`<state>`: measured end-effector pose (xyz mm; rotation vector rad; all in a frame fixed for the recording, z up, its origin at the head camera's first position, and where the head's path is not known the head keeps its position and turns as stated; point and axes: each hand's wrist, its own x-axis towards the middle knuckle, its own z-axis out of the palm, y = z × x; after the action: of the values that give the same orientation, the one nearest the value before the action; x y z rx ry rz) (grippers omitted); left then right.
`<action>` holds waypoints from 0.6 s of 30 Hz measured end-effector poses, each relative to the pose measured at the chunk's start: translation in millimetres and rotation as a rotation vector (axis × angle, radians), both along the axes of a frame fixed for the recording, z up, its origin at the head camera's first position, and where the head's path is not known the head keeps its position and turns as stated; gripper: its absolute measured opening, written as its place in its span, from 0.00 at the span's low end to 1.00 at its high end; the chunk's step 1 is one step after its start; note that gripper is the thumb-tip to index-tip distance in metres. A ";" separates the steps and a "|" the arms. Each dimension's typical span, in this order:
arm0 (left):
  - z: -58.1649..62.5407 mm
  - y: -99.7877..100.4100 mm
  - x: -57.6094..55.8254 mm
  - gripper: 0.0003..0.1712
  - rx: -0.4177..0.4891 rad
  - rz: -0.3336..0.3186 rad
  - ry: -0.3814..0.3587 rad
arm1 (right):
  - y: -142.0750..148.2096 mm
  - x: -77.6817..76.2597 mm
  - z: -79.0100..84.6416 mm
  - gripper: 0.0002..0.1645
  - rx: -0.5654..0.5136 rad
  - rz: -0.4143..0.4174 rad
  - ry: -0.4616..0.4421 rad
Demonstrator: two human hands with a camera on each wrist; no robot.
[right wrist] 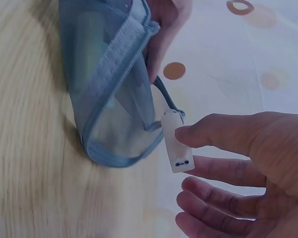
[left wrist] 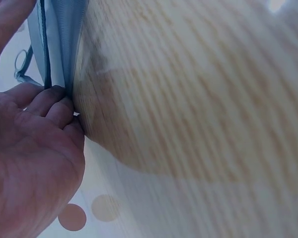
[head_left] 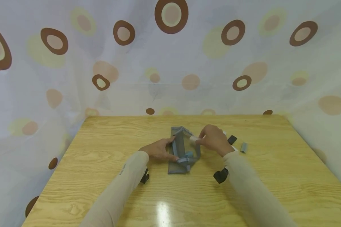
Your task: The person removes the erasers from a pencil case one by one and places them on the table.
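Note:
A blue-grey mesh zip pouch (head_left: 179, 146) lies on the wooden table with its zipped mouth spread wide. My left hand (head_left: 159, 148) grips the pouch's left side, thumb near the front end and fingers farther back; in the left wrist view its fingers curl against the fabric. Between thumb and index finger, my right hand (head_left: 213, 138) pinches a small white block (right wrist: 176, 144) with a tiny printed face. That block is at the pouch's open mouth, on the right. A pale blue-green item (head_left: 189, 154) shows inside the pouch.
To the right of my right hand lie a small grey piece (head_left: 243, 147) and a black item (head_left: 232, 139). Behind the table (head_left: 116, 132) hangs a white sheet (head_left: 136, 63) with brown and yellow ovals, which also runs along both sides.

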<state>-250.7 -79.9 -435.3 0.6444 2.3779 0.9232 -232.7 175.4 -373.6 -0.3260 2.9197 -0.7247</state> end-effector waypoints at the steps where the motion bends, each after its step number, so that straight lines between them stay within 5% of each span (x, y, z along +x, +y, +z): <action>1: 0.0 -0.3 -0.2 0.62 -0.001 -0.003 0.001 | 2.8 1.2 2.0 0.13 -0.017 -0.004 -0.004; 18: 0.3 -0.5 -1.9 0.62 0.020 -0.017 -0.007 | 40.5 4.5 -15.1 0.17 -0.122 -0.061 0.030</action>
<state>-252.6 -80.4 -435.0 0.6666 2.3561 0.9423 -228.2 215.8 -388.7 -0.2626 2.9311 -0.9177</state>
